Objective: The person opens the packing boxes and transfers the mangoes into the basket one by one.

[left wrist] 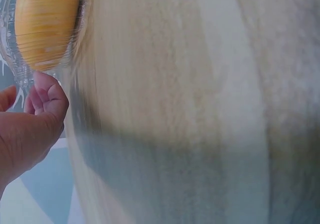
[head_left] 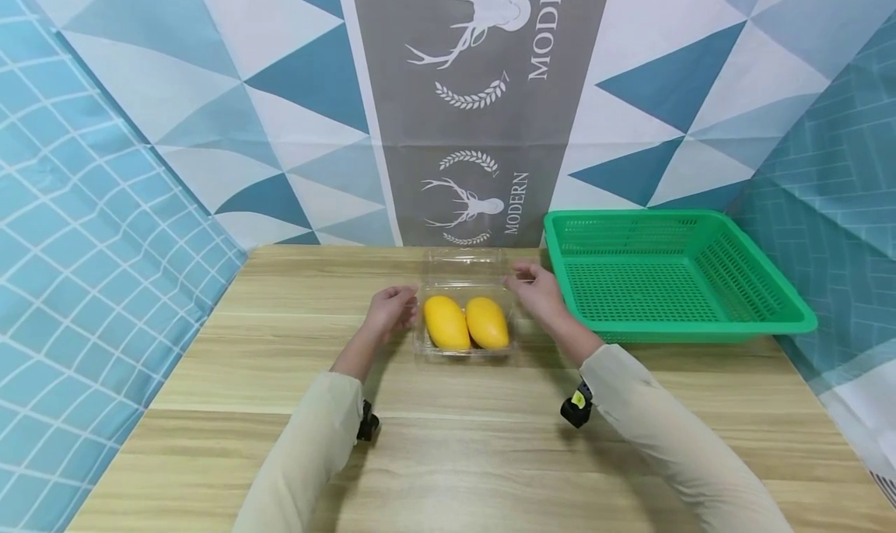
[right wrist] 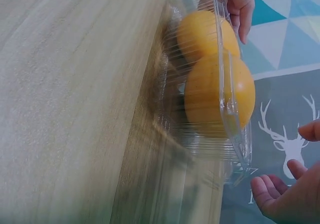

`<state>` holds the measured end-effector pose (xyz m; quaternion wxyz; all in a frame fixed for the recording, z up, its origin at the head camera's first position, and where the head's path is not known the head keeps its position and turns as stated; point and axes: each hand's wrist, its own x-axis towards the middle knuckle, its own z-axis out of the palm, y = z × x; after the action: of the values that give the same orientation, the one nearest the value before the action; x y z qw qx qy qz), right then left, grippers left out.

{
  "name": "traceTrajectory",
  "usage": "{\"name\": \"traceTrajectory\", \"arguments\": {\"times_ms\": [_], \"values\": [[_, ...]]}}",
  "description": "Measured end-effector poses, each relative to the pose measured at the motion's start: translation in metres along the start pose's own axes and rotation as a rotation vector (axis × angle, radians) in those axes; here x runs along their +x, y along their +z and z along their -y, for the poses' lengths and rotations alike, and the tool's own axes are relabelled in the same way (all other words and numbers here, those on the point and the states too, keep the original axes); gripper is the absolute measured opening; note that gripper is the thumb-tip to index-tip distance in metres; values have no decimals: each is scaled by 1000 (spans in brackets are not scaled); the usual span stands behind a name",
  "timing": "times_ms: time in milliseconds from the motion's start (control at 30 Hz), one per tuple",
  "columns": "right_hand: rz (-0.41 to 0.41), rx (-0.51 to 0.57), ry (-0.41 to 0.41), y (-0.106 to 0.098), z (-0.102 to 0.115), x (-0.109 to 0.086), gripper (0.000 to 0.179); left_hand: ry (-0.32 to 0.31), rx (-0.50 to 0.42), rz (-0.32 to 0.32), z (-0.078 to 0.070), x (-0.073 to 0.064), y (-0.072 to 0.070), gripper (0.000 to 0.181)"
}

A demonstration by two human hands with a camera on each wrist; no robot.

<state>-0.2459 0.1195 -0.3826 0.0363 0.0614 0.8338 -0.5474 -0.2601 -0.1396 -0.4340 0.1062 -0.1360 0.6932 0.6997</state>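
Observation:
Two yellow mangoes, a left one and a right one, lie side by side in a clear plastic clamshell box. Its transparent lid is raised and tipped back toward the wall. My left hand is at the box's left side, fingertips right at the plastic wall and thumb apart from the fingers. By the back right corner, near the lid, is my right hand. In the right wrist view its thumb and fingers are spread with nothing between them.
A green plastic basket stands on the wooden table to the right, close beside my right hand. Behind the table hangs a patterned cloth with deer prints. Blue tiled sheets border both sides.

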Motion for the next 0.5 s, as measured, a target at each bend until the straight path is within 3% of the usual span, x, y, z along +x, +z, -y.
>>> {"name": "traceTrajectory", "arguments": {"times_ms": [500], "values": [[64, -86, -85, -4, 3, -14, 50, -8, 33, 30, 0, -5, 2, 38]]}}
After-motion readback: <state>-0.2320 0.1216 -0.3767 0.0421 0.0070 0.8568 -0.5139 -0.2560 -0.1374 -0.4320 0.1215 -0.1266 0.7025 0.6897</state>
